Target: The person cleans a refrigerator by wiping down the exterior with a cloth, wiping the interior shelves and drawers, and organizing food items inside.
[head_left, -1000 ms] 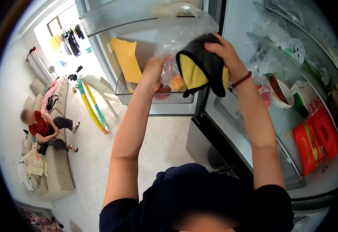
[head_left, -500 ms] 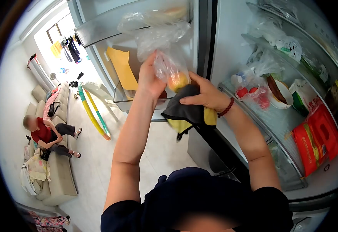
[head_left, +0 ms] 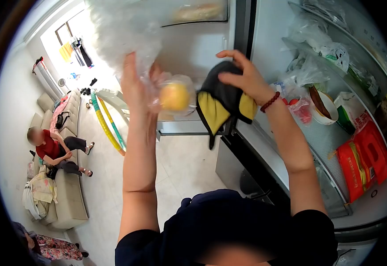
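Note:
My left hand (head_left: 135,84) is closed on a clear plastic bag (head_left: 125,33), which puffs out above the fingers. At the bag's lower right end sits a round yellow fruit (head_left: 174,96), seen through the plastic. My right hand (head_left: 249,82), with a dark red bead bracelet (head_left: 270,101) at its wrist, grips a grey and yellow cloth (head_left: 220,95) between thumb and fingers. The cloth hangs down just right of the bagged fruit. Both hands are in front of the open fridge door.
Fridge shelves on the right hold a white bowl (head_left: 328,116), a red package (head_left: 362,162) and several plastic bags (head_left: 308,71). A door shelf (head_left: 195,20) is behind the hands. Farther left are hoops (head_left: 102,117), a sofa (head_left: 71,204), a seated person (head_left: 54,146) and another person's flowered trousers (head_left: 58,248).
My left hand has moved left with the bag and fruit, apart from the cloth. My right hand has shifted slightly right and up with the cloth. More of the flowered trousers shows.

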`<action>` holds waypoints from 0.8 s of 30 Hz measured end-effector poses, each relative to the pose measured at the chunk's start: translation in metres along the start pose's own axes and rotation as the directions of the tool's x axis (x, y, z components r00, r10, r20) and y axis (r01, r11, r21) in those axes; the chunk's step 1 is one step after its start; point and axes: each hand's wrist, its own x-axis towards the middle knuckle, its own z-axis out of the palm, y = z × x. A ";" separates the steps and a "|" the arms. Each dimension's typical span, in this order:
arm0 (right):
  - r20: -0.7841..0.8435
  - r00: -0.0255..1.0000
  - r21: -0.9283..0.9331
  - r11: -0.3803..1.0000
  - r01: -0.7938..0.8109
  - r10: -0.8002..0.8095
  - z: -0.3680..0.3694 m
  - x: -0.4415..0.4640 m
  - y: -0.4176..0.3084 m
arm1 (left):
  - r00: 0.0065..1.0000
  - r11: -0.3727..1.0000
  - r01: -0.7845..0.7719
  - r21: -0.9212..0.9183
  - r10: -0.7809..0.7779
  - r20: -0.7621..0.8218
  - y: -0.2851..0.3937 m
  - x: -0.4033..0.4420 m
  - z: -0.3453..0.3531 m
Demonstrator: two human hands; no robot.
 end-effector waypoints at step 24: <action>0.578 0.715 -0.799 0.452 0.397 0.393 0.058 0.078 0.091 | 0.995 0.791 0.016 0.612 0.049 -0.090 0.001 0.048 -0.110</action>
